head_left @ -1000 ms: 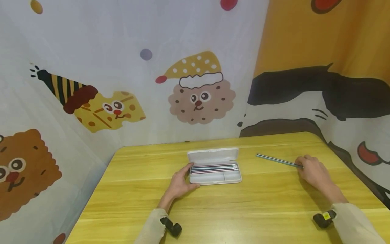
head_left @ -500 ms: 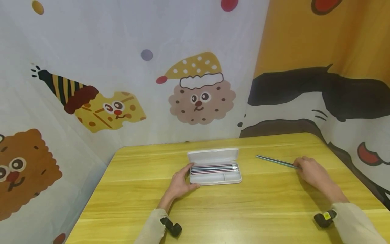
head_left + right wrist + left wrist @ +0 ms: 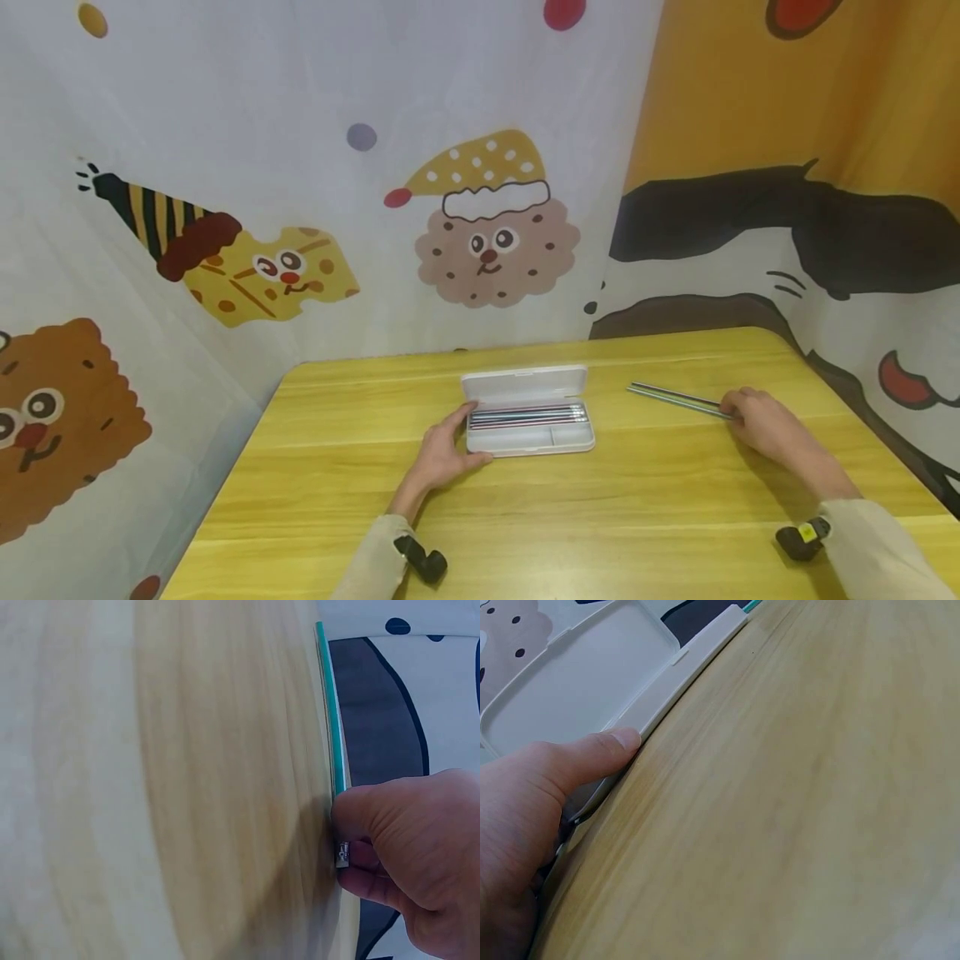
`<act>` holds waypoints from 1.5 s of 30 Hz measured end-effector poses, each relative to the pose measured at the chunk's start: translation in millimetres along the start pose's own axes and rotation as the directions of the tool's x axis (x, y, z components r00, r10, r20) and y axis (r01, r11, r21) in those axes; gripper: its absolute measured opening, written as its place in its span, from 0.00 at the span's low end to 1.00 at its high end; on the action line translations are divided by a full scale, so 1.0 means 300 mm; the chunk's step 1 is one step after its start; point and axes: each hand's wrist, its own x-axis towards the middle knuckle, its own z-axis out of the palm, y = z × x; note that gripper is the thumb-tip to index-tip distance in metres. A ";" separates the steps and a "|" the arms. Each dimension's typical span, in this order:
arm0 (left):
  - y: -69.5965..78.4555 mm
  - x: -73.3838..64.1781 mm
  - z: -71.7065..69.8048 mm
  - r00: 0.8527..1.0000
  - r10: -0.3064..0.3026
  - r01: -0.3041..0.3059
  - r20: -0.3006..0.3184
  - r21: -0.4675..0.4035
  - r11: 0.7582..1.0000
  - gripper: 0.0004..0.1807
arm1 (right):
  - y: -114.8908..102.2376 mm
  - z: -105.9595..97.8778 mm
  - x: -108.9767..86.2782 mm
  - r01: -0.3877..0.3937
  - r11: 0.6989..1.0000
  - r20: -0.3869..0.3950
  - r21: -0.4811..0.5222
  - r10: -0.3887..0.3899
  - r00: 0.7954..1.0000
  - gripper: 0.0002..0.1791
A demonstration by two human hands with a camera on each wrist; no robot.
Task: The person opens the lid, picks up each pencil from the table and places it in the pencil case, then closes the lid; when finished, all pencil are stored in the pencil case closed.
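A white pencil case (image 3: 513, 439) stands with its lid (image 3: 525, 384) raised on the table. Inside its rear compartment lie several pencils (image 3: 525, 416). My left hand (image 3: 437, 452) grips the case's left end, with the thumb (image 3: 604, 756) on the front wall in the left wrist view. Over at the right, my right hand (image 3: 765, 423) pinches a green pencil (image 3: 332, 712) near its metal-ringed end. Beside it a dark pencil (image 3: 675, 392) runs at a slight angle, its near end hidden by the fingers. Whether the fingers also hold the dark one, I cannot tell.
The yellow wood-grain table (image 3: 570, 533) reaches back to a cartoon-printed curtain (image 3: 315, 75). The case's front section has a small divider (image 3: 552, 436). Bare tabletop lies between the case and the pencils.
The two pencils at the right, close together before, now spread slightly apart at the far ends. My right hand has shifted a little left. The left hand and the case stay put.
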 end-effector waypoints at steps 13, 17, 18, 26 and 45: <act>0.007 -0.003 -0.004 1.000 -0.002 0.002 -0.008 -0.013 1.000 0.50 | -0.088 -0.023 0.005 0.084 0.996 -0.048 0.026 -0.083 0.995 0.13; 0.006 -0.004 -0.004 1.000 0.004 -0.004 -0.012 -0.011 1.000 0.50 | -0.130 -0.033 0.013 0.128 0.991 -0.066 0.030 -0.126 0.990 0.14; 0.006 -0.005 -0.003 1.000 0.005 -0.006 -0.013 -0.011 1.000 0.50 | -0.141 -0.035 0.016 0.139 0.990 -0.069 0.030 -0.137 0.988 0.14; 0.002 -0.001 -0.003 1.000 0.005 -0.005 -0.011 -0.006 1.000 0.50 | -0.217 -0.043 0.049 0.192 0.981 -0.064 0.020 -0.191 0.980 0.15; 0.001 -0.001 -0.002 1.000 0.010 -0.011 -0.015 -0.010 1.000 0.50 | -0.395 0.008 0.155 0.290 0.957 -0.085 0.017 -0.287 0.954 0.13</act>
